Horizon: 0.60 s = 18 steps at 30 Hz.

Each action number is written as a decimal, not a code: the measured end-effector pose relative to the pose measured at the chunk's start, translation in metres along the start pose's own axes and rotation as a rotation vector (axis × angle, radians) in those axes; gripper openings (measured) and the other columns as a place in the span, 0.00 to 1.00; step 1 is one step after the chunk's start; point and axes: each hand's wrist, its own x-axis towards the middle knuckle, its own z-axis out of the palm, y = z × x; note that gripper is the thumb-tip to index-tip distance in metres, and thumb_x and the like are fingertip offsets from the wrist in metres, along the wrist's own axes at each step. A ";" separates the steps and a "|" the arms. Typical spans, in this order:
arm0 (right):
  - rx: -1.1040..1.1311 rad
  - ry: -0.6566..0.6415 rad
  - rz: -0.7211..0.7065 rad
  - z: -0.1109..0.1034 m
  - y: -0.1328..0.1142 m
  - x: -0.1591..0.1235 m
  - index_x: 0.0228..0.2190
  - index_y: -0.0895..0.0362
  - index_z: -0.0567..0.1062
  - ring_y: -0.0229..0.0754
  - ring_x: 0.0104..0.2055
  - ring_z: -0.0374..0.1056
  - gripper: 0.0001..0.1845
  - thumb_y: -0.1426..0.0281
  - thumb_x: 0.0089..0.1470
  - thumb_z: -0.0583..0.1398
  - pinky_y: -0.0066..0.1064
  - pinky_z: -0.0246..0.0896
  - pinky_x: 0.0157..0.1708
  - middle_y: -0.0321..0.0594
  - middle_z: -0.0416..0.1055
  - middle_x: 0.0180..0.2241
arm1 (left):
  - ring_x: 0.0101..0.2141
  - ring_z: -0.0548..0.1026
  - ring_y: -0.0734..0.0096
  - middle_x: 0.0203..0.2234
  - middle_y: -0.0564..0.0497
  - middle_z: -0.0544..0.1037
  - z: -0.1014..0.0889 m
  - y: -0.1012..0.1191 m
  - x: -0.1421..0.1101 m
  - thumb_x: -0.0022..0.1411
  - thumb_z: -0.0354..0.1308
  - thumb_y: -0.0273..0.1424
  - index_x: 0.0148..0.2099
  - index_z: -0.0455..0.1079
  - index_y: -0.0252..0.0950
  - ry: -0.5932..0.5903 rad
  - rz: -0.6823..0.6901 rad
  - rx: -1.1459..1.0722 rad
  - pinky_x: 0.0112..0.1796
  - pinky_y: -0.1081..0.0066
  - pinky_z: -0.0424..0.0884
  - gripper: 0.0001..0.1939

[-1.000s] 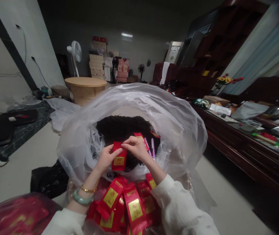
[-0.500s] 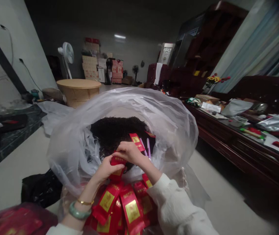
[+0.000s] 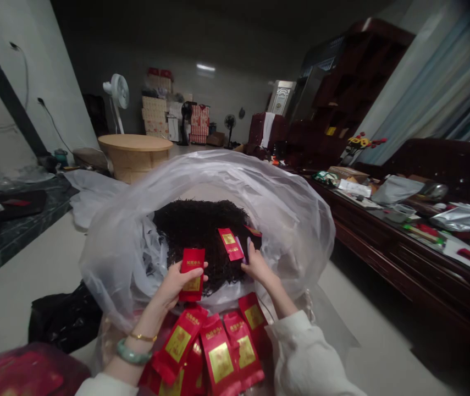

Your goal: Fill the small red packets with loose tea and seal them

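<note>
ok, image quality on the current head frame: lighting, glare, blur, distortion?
Head view, background: dim, with a bright glare streak on the dark back wall; head view, right side: curtain slanted and smeared, likely wide-angle stretch; head view, centre: the left hand's red packet is clearer, fine print unreadable; the black heap loses inner detail.

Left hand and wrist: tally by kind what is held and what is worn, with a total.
Red packet, held in the left hand: 1
Gold bracelet, on the wrist: 1
Green bangle, on the wrist: 1
Total: 3
</note>
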 end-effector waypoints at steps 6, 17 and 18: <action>0.035 0.052 0.106 -0.005 -0.007 0.011 0.59 0.72 0.53 0.55 0.48 0.67 0.37 0.70 0.50 0.55 0.37 0.61 0.45 0.64 0.66 0.48 | 0.29 0.81 0.60 0.46 0.34 0.78 -0.001 -0.002 0.000 0.34 0.74 0.37 0.42 0.72 0.30 -0.003 0.003 -0.011 0.24 0.71 0.73 0.31; 0.384 -0.142 -0.623 -0.068 -0.050 -0.028 0.49 0.58 0.71 0.47 0.45 0.68 0.24 0.55 0.59 0.53 0.34 0.60 0.45 0.44 0.73 0.45 | 0.30 0.81 0.59 0.40 0.39 0.81 0.000 -0.003 0.001 0.35 0.73 0.39 0.41 0.74 0.31 -0.057 0.035 0.065 0.27 0.69 0.74 0.29; 0.351 -0.171 -0.656 -0.071 -0.058 -0.032 0.48 0.58 0.72 0.46 0.42 0.69 0.23 0.55 0.58 0.54 0.33 0.61 0.42 0.44 0.74 0.43 | 0.29 0.81 0.60 0.38 0.40 0.81 0.001 -0.003 0.000 0.35 0.74 0.39 0.41 0.74 0.30 -0.070 0.038 0.082 0.28 0.69 0.74 0.29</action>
